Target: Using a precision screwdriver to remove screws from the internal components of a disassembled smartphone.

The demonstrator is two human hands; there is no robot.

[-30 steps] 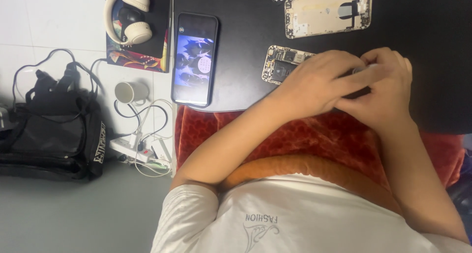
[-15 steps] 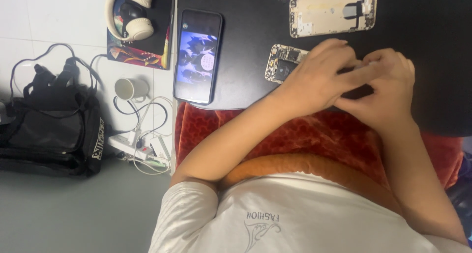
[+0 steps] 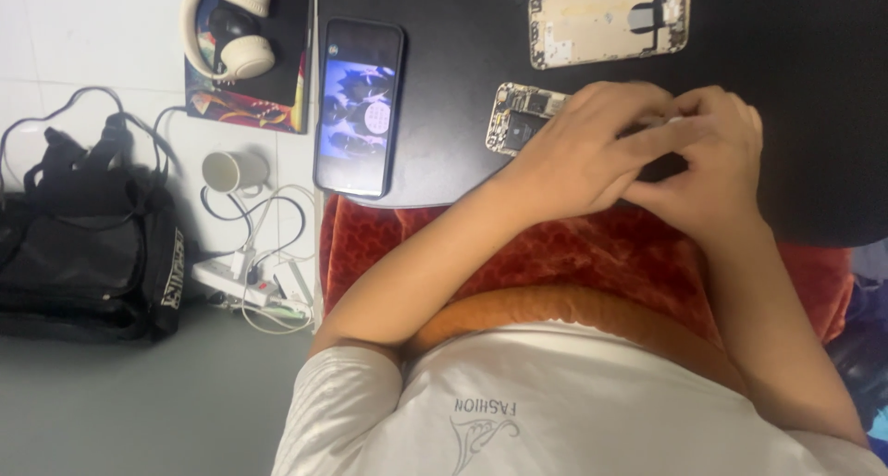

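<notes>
While the white shirt [image 3: 555, 411] fills the bottom of the view, both forearms reach up over a red patterned cloth [image 3: 518, 245] to the near edge of the black tabletop [image 3: 795, 87]. Just past that edge the two hands meet. The left hand [image 3: 592, 152] lies knuckles up with its fingers curled toward the right, and the right hand [image 3: 712, 161] is cupped against it, fingertips pinched together where they touch. Something small and pale shows between the fingertips, but it is too covered to say what it is or which hand grips it. Touching the left hand on its outer side lies a small circuit board [image 3: 518, 120], partly hidden under the knuckles. To the left of the board, near the tabletop's edge, a smartphone [image 3: 358, 106] lies face up with its screen lit. Farther off, above the hands, an opened phone housing [image 3: 609, 20] rests with its bare inside upward. At the far left corner, cream headphones [image 3: 227, 27] sit on a colourful mat [image 3: 250, 97]. Down on the floor at the left stand a pale mug [image 3: 231, 172], a tangle of cables with a power strip [image 3: 250, 286], and a black bag [image 3: 83, 254].
</notes>
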